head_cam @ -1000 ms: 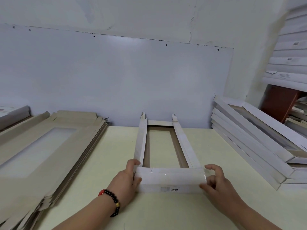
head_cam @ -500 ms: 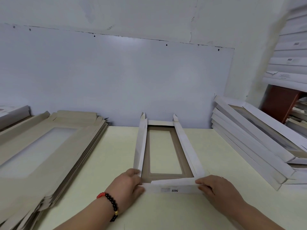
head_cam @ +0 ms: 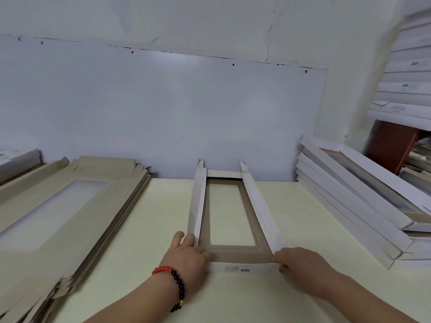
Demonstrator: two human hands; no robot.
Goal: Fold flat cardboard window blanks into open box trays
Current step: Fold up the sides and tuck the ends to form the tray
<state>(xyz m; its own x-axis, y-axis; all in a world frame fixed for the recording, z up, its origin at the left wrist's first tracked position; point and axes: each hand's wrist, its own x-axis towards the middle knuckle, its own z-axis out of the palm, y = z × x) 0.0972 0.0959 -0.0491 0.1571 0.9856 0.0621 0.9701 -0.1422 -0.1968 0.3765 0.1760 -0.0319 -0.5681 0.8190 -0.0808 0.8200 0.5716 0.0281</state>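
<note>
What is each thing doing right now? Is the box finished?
Box tray: long sides up, far end flap not up, unfinished.
Near end flap: folded low, held at both corners.
Left hand: gripping near left corner.
Right hand: gripping near right corner.
Flat blanks: stacked, unfolded.
Folded trays: stacked at right.

From my end the tray at 6 o'clock is thin cardboard, matt white outside and raw brown inside. The stack of blanks at 9 o'clock looks like dull brown card. The table is smooth, pale and slightly satiny. The bracelet has glossy beads.
</note>
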